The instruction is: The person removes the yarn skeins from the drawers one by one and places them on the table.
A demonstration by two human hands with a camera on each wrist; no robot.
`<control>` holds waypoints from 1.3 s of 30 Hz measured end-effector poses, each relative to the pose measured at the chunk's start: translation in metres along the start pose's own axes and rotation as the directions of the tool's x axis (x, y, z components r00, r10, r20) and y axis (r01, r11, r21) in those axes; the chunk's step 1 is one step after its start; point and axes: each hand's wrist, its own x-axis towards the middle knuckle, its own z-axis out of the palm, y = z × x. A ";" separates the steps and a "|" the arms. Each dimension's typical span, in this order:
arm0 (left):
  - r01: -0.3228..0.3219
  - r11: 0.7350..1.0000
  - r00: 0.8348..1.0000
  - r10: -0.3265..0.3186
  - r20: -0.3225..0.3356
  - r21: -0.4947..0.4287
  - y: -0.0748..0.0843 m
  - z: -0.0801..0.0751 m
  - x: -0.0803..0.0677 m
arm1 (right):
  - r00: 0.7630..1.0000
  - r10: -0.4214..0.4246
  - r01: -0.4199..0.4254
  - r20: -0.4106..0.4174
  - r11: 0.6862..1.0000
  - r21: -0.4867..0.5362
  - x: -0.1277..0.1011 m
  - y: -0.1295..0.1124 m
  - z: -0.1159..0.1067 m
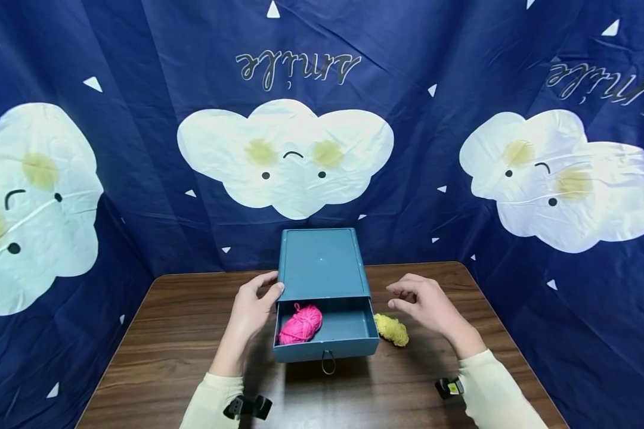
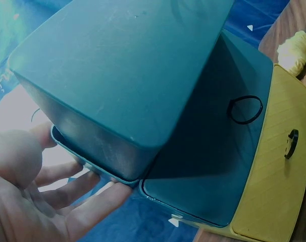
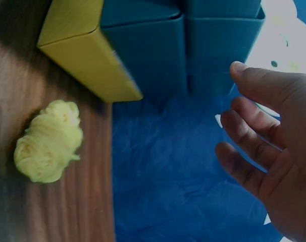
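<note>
Against a navy cloud-print backdrop [image 1: 139,149], a blue drawer box [image 1: 322,265] stands on a wooden table [image 1: 182,333]. The left hand [image 1: 252,307] rests straight-fingered on its side; the right hand [image 1: 426,304] hovers, loosely curled and empty, above yellow yarn [image 1: 392,329]. Pink yarn [image 1: 299,325] lies in the open drawer [image 1: 349,342].
</note>
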 end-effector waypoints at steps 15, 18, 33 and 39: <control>0.003 1.000 1.000 -0.003 0.006 -0.010 -0.001 -0.001 0.000 | 0.994 -0.104 0.104 -0.021 0.994 0.030 0.008 -0.042 -0.018; 0.006 1.000 1.000 -0.006 0.008 -0.015 -0.001 -0.001 0.000 | 0.992 -0.120 0.121 -0.025 0.991 0.051 0.009 -0.049 -0.019; 0.001 1.000 1.000 -0.001 0.016 -0.022 -0.001 0.000 0.000 | 0.986 -0.166 0.164 0.005 0.978 0.128 0.012 -0.076 -0.016; 0.004 1.000 1.000 -0.004 0.017 -0.025 -0.001 -0.001 0.000 | 0.985 -0.171 0.166 0.027 0.976 0.142 0.015 -0.083 -0.011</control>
